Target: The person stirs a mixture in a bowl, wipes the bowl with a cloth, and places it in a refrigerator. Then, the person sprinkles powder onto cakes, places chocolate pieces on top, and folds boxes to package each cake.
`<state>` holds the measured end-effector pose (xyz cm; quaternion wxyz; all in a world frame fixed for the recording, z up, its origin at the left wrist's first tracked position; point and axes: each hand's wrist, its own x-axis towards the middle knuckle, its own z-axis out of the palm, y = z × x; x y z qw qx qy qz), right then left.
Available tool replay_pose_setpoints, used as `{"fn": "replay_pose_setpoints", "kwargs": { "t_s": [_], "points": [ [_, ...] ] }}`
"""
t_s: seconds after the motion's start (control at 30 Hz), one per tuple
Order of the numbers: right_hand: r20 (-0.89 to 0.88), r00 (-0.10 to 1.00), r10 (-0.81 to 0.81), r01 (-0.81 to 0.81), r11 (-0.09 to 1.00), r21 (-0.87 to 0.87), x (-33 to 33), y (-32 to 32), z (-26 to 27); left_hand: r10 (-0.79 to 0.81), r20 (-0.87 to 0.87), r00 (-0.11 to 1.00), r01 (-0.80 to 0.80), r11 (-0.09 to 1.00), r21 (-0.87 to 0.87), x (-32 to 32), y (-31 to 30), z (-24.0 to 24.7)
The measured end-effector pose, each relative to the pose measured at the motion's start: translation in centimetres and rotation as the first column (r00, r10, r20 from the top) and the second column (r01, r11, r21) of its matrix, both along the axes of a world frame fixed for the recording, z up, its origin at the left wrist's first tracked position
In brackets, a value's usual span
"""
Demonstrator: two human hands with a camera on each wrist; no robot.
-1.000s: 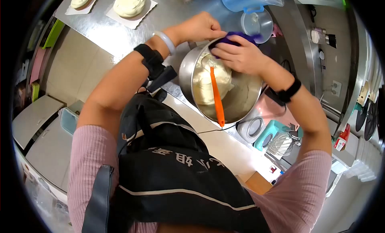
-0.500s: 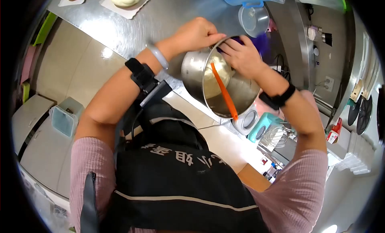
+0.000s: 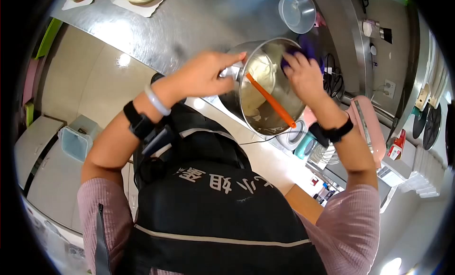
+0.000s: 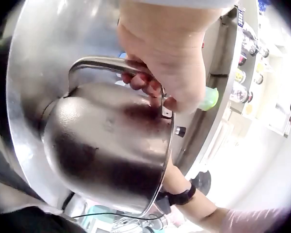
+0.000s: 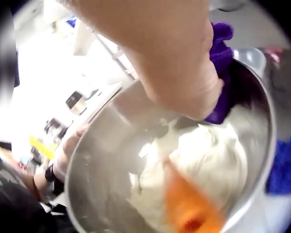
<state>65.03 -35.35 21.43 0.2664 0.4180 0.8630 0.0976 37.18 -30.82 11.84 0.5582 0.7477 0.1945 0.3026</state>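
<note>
Left hand [image 3: 201,77] grips the metal handle [image 4: 99,63]; right hand [image 3: 305,78] holds purple cloth [image 5: 224,73]. Only the left wrist view shows the handle's bend.

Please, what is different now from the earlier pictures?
The left hand has moved toward the body and now grips the handle of the bowl. The right hand shifted slightly right, toward the body. The orange spatula's free end swung right. The purple cloth stays with the right hand, the cream in the bowl.

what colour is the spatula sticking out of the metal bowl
Orange, clearest in the head view.
</note>
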Motion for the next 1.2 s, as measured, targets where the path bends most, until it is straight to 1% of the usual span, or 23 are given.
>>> {"fn": "replay_pose_setpoints", "kwargs": {
  "t_s": [0.07, 0.1, 0.17, 0.2, 0.27, 0.3, 0.33, 0.37, 0.43, 0.5, 0.57, 0.63, 0.67, 0.7, 0.77, 0.8, 0.9, 0.93, 0.97, 1.03, 1.13, 1.17, 1.2],
  "points": [
    [0.117, 0.937, -0.33, 0.35, 0.892, -0.285, 0.0, -2.8, 0.8, 0.035, 0.006, 0.999, -0.035, 0.999, 0.001, -0.4, -0.8, 0.9],
    [0.121, 0.936, -0.331, 0.352, 0.892, -0.284, -0.4, -3.1, 2.1, 0.034, 0.01, 0.999, -0.034, 0.999, 0.001, -0.2, -1.0, 0.9],
    [-0.015, 0.532, -0.847, 0.713, 0.457, -0.531, -0.4, -2.9, 4.7, 0.007, -0.053, 0.999, -0.007, 1.0, 0.018, -0.1, -1.2, 0.6],
    [-0.136, 0.059, -0.989, 0.64, 0.142, -0.755, 0.2, -3.1, 5.4, -0.004, -0.052, 0.999, 0.005, 1.0, 0.013, -0.1, -1.5, 0.7],
    [-0.029, -0.541, -0.84, 0.247, -0.126, -0.961, 0.1, -4.5, 6.6, -0.036, -0.002, 0.999, 0.036, 0.999, 0.024, -0.2, -1.3, 1.0],
    [0.133, -0.728, -0.672, 0.014, -0.209, -0.978, -1.1, -5.1, 7.1, -0.046, 0.001, 0.999, 0.046, 0.999, 0.027, -0.2, -1.3, 1.0],
    [0.277, -0.787, -0.551, -0.09, -0.342, -0.935, 0.3, -6.8, 6.0, -0.054, 0.018, 0.998, 0.054, 0.997, 0.046, -0.3, -1.3, 0.9],
    [0.279, -0.837, -0.47, -0.053, -0.438, -0.898, 1.0, -8.1, 4.4, -0.061, 0.036, 0.998, 0.058, 0.996, 0.064, -0.3, -1.4, 0.7],
    [0.287, -0.716, -0.637, 0.217, -0.593, -0.775, 0.5, -6.8, 4.0, -0.075, 0.016, 0.997, 0.074, 0.995, 0.061, -0.4, -1.4, 1.5],
    [0.033, -0.178, -0.983, 0.589, -0.134, -0.797, 1.8, -4.7, 3.5, -0.119, -0.219, 0.968, 0.119, 0.993, -0.013, 0.1, -1.6, 2.2],
    [-0.208, 0.357, -0.911, 0.793, 0.413, -0.448, 0.8, -2.1, 4.3, -0.118, -0.258, 0.959, 0.122, 0.993, -0.001, 0.1, -1.6, 2.6],
    [-0.316, 0.832, -0.456, 0.393, 0.886, -0.245, 0.1, -1.4, 3.8, -0.133, -0.289, 0.948, 0.142, 0.99, 0.01, 0.4, -2.1, 2.3],
    [-0.144, 0.896, -0.419, 0.368, 0.885, -0.284, 0.3, -2.2, 2.6, -0.097, -0.278, 0.956, 0.091, 0.995, -0.035, 0.3, -2.4, 1.8],
    [0.182, 0.94, -0.289, 0.34, 0.848, -0.406, 0.2, -3.5, 1.7, -0.056, -0.273, 0.96, 0.036, 0.996, -0.079, 0.2, -2.6, 1.5],
    [0.148, 0.914, -0.378, 0.405, 0.822, -0.401, -1.2, -7.6, 0.7, -0.075, -0.328, 0.942, 0.023, 0.987, -0.159, 0.3, -3.2, 2.0],
    [0.068, 0.852, -0.519, 0.475, 0.711, -0.518, -2.7, -8.6, 0.8, -0.007, -0.28, 0.96, -0.012, 0.998, -0.068, 0.4, -3.4, 1.6],
    [-0.085, 0.416, -0.905, 0.417, 0.274, -0.867, -5.4, -8.7, 2.3, 0.049, -0.18, 0.982, -0.045, 0.999, 0.028, 0.8, -3.7, 0.9],
    [-0.056, 0.35, -0.935, 0.382, 0.197, -0.903, -3.9, -8.8, 1.7, 0.033, -0.207, 0.978, -0.03, 0.999, 0.018, 0.9, -3.9, 0.9],
    [0.095, 0.498, -0.862, 0.541, 0.223, -0.811, -2.4, -8.3, 1.4, 0.011, -0.238, 0.971, -0.01, 1.0, 0.007, 0.9, -4.0, 0.9],
    [0.222, 0.748, -0.625, 0.629, 0.562, -0.537, -0.3, -6.7, 1.8, -0.01, -0.248, 0.969, 0.006, 1.0, -0.017, 0.6, -4.0, 1.1],
    [0.214, 0.808, -0.549, 0.545, 0.557, -0.627, -3.5, -8.7, 2.3, 0.021, -0.235, 0.972, -0.032, 0.999, -0.04, 0.9, -3.7, 1.1],
    [0.218, 0.573, -0.79, 0.683, 0.313, -0.66, -5.5, -9.7, 1.9, 0.038, -0.212, 0.976, -0.05, 0.997, -0.052, 1.0, -4.0, 1.3],
    [-0.023, 0.472, -0.881, 0.548, 0.314, -0.775, -7.0, -10.1, 2.0, 0.038, -0.186, 0.982, -0.046, 0.998, -0.035, 1.2, -3.9, 1.6]
  ]
}}
